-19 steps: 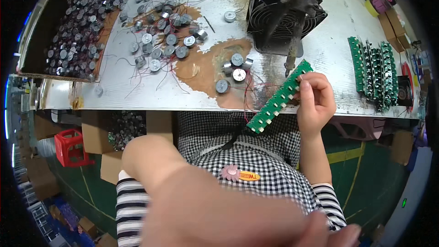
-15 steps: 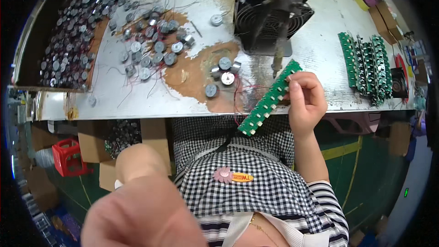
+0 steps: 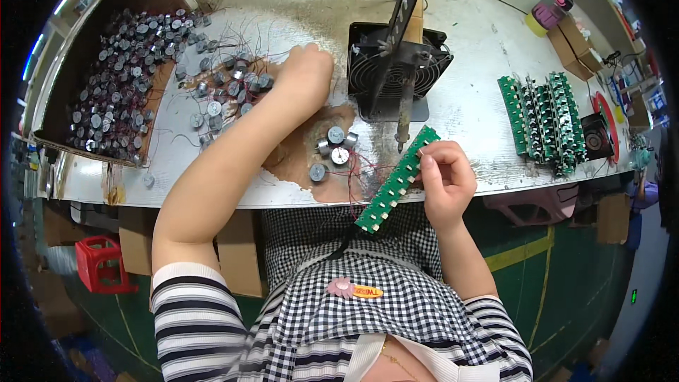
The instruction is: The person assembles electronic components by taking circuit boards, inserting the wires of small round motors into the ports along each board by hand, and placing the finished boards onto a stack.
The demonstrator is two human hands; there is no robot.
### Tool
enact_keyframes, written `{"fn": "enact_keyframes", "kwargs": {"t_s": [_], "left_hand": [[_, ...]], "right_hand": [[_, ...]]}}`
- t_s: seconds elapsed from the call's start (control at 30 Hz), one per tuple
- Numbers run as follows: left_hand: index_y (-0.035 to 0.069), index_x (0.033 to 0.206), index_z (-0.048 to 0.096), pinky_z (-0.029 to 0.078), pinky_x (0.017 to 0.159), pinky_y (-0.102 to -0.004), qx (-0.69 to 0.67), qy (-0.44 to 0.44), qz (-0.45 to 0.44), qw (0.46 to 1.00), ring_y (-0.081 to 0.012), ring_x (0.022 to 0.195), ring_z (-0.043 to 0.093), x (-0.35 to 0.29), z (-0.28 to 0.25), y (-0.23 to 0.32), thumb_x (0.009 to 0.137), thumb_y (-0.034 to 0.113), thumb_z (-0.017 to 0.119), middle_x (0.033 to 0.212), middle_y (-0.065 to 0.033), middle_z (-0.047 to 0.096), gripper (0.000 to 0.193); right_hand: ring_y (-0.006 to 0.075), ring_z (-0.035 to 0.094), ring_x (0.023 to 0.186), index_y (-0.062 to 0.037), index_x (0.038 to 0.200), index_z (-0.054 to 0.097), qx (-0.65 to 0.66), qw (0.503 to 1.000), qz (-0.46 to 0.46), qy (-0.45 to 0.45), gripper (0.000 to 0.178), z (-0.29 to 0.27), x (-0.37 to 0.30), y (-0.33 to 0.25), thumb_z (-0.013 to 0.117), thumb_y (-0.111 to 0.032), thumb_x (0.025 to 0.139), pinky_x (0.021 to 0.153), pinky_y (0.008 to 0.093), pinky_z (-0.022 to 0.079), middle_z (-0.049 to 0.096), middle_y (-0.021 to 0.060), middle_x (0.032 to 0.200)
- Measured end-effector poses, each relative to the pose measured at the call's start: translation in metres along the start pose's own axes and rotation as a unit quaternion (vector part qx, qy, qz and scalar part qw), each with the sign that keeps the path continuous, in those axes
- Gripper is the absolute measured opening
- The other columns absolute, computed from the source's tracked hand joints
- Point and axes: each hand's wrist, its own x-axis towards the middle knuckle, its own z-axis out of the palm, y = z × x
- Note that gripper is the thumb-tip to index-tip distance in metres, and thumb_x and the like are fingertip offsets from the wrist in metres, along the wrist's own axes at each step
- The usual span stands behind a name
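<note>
Two hands over the bench (image 3: 467,110): right hand (image 3: 444,180) at the front edge, fingers pinching a long green circuit board (image 3: 396,180); left hand (image 3: 305,69) down on scattered round buzzers (image 3: 233,78) near the fan (image 3: 396,71), finger state unclear.

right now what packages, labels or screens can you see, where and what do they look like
Cardboard box: far right of the bench, small, brown.
Tape rolls: beside that box, round, pink and yellow.
Red crate: under the bench on the left, open grid plastic.
Badge: on the checked shirt, pink flower with orange oval.
No screens show.
</note>
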Motion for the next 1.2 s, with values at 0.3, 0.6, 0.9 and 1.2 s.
{"fn": "enact_keyframes", "kwargs": {"t_s": [0.3, 0.6, 0.9, 1.2], "left_hand": [[0.002, 0.091, 0.057, 0.046, 0.064, -0.0399, -0.347, 0.169, -0.12, 0.915, -0.0322, 0.069, 0.06, -0.014, -0.012, -0.033, 0.086, 0.012, 0.055, 0.075, -0.0181, 0.06, 0.012], [0.003, 0.096, 0.057, 0.044, 0.06, -0.0218, -0.785, -0.084, -0.202, 0.58, -0.0114, 0.066, 0.056, -0.115, -0.069, 0.05, 0.087, 0.011, 0.062, 0.082, -0.0055, 0.062, 0.012], [-0.003, 0.091, 0.063, 0.046, 0.057, -0.016, -0.647, -0.036, -0.221, 0.729, -0.0048, 0.063, 0.057, -0.112, -0.051, 0.093, 0.087, 0.008, 0.063, 0.076, -0.0001, 0.062, 0.012], [-0.002, 0.091, 0.063, 0.05, 0.054, -0.0198, -0.689, -0.05, -0.257, 0.676, -0.0065, 0.063, 0.059, -0.108, -0.051, 0.105, 0.087, 0.008, 0.065, 0.075, -0.0021, 0.061, 0.011]], "right_hand": [[0.0075, 0.053, 0.067, 0.004, 0.085, 0.054, 0.002, 1.0, -0.004, 0.001, 0.005, 0.002, 0.0, -0.004, 0.057, 0.008, 0.084, 0.057, 0.0189, 0.046, 0.059, 0.0108, 0.09], [0.0074, 0.055, 0.06, 0.0038, 0.082, 0.059, -0.044, 0.998, -0.037, -0.012, 0.006, -0.001, 0.005, -0.006, 0.063, 0.007, 0.08, 0.052, 0.0188, 0.044, 0.062, 0.0119, 0.09], [0.0095, 0.058, 0.056, 0.0033, 0.084, 0.053, 0.004, 0.996, -0.077, -0.048, 0.012, -0.001, 0.002, -0.003, 0.064, 0.0, 0.081, 0.052, 0.0215, 0.048, 0.06, 0.0175, 0.098], [0.0118, 0.06, 0.06, 0.0032, 0.08, 0.055, -0.088, 0.986, -0.11, -0.084, 0.01, -0.003, 0.001, -0.009, 0.064, 0.005, 0.077, 0.05, 0.0219, 0.048, 0.059, 0.016, 0.097]]}}
